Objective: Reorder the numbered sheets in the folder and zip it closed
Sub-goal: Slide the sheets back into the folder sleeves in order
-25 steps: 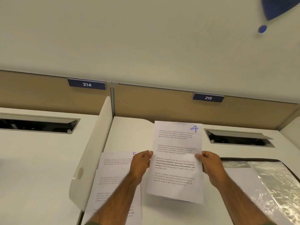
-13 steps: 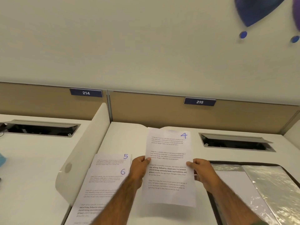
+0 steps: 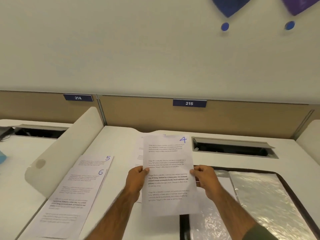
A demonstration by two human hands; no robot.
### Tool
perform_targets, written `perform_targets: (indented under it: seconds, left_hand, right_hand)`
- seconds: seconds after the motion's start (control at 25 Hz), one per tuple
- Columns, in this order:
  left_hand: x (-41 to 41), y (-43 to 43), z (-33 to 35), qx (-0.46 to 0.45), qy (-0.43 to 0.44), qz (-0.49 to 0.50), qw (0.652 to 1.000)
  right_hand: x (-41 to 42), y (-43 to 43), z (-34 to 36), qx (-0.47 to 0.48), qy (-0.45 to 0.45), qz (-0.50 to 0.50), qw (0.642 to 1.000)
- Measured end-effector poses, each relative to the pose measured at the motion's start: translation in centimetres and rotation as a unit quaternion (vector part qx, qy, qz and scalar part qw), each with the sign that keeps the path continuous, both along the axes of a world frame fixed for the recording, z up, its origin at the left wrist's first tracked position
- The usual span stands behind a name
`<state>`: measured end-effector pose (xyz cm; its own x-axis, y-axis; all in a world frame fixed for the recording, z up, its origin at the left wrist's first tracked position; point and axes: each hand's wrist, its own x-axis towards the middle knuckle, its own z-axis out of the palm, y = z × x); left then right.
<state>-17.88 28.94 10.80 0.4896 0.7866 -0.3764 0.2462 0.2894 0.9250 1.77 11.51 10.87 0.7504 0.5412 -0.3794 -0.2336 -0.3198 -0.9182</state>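
Note:
I hold a printed sheet numbered 4 (image 3: pixel 168 170) upright over the white desk. My left hand (image 3: pixel 137 181) pinches its left edge and my right hand (image 3: pixel 206 179) pinches its right edge. Behind it lies another sheet (image 3: pixel 139 153), mostly hidden, its number unreadable. To the left, sheet 6 (image 3: pixel 74 193) lies on top of sheet 5 (image 3: pixel 97 161), flat on the desk. The open folder (image 3: pixel 256 201), dark-edged with shiny clear pockets, lies at the right, partly under the held sheet.
A white curved divider (image 3: pixel 65 149) stands left of the sheets. A cable slot (image 3: pixel 233 148) is sunk into the desk behind the folder. A tan back panel carries plates 214 (image 3: pixel 78 97) and 215 (image 3: pixel 189 103).
The view has tilted down and left, so sheets 5 and 6 show fully. Sheet 4 stays pinched in both hands and a further sheet now shows behind it.

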Motion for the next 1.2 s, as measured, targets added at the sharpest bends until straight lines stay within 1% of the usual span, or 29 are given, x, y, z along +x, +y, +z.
perform_targets:
  seconds: [0.16,0.32,0.44,0.6,0.72,0.84,0.96,1.12,1.2]
  left_hand:
    - [1.4,-3.3,0.8,0.022,0.003,-0.002,1.000]
    - [2.6,-7.5,1.6,0.030,-0.016,-0.018,0.999]
    - [2.5,-10.9,1.6,0.033,-0.030,-0.037,0.998]
    - [2.9,-14.7,1.1,0.022,-0.018,-0.042,0.999]
    - [4.0,-17.1,1.5,0.035,-0.004,-0.045,0.998]
    - [6.8,-17.8,1.9,0.051,-0.007,-0.038,0.998]
    - [11.2,-18.8,2.2,0.059,-0.007,-0.038,0.998]
    - [17.8,-19.8,1.6,0.078,0.008,-0.022,0.997]
    - [20.5,-20.6,1.3,0.072,0.000,-0.015,0.997]
  right_hand:
    - [1.2,-3.7,0.8,0.015,-0.002,0.005,1.000]
    - [1.7,-8.4,2.2,0.018,-0.026,-0.018,0.999]
    - [1.3,-11.7,2.7,0.011,-0.036,-0.012,0.999]
    - [1.3,-15.8,3.7,-0.013,-0.061,-0.015,0.998]
    - [2.8,-17.8,4.1,-0.014,-0.076,-0.020,0.997]
    - [5.7,-18.8,4.1,-0.011,-0.069,-0.022,0.997]
    - [10.2,-19.9,3.3,-0.015,-0.050,0.002,0.999]
    - [17.1,-21.1,2.3,-0.017,-0.051,0.014,0.998]
    - [20.1,-21.4,1.9,-0.022,-0.054,0.029,0.998]
